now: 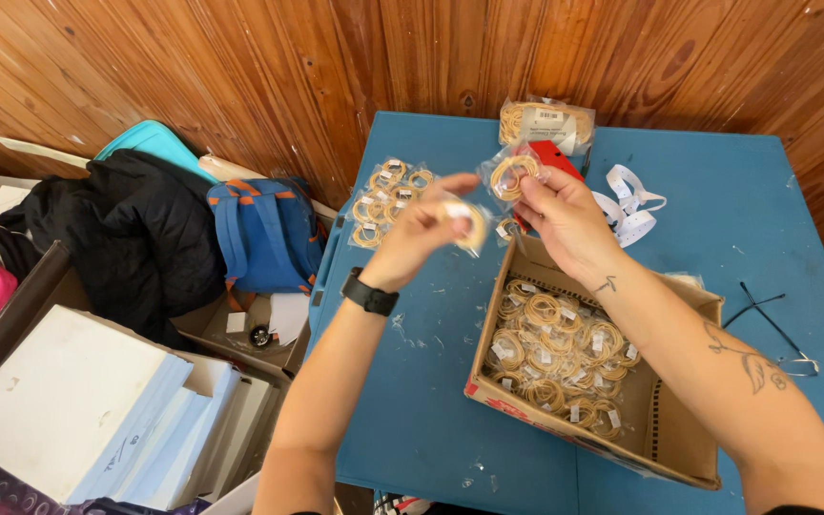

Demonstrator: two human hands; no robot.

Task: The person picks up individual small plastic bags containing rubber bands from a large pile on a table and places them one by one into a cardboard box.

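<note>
I'm watching my right grip (565,221) pinching a clear packet of tan rubber bands (512,175) (twelve o'clock of the box (679,448)), my left grip (422,234) clamping another packet (466,221).

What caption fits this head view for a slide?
Over a blue table, the left hand and right hand each hold a small bag of rubber bands above a cardboard box of them.

Box (665,420) on table (765,219), backpack (264,234) left

Glossy plastic packets (510,175) (cardboard box (679,448))
</note>
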